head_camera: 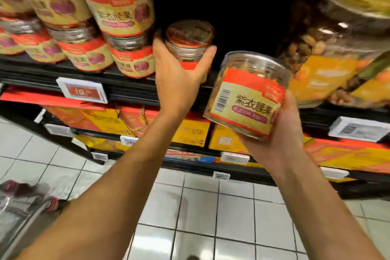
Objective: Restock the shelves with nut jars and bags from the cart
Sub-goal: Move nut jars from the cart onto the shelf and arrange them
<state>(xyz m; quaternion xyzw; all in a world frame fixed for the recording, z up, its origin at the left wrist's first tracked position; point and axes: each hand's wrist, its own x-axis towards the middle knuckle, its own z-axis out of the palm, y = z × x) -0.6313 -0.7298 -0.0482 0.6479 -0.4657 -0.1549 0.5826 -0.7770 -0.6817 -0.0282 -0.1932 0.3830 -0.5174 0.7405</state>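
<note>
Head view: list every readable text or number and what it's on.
"紫衣腰果": label of the right jar, held in the right hand.
"紫衣腰果": shelf jar, same label, blurred but legible.
Price tag: digits, perhaps "10", too blurred to be sure.
Left jar, held in the left hand: label unreadable.
Boxes: print too blurred.

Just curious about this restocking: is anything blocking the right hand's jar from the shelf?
Nothing visible does. The right hand holds the tilted jar before the shelf edge; the dark gap behind shows nothing, though the left hand and a second jar fill that gap's left part.
</note>
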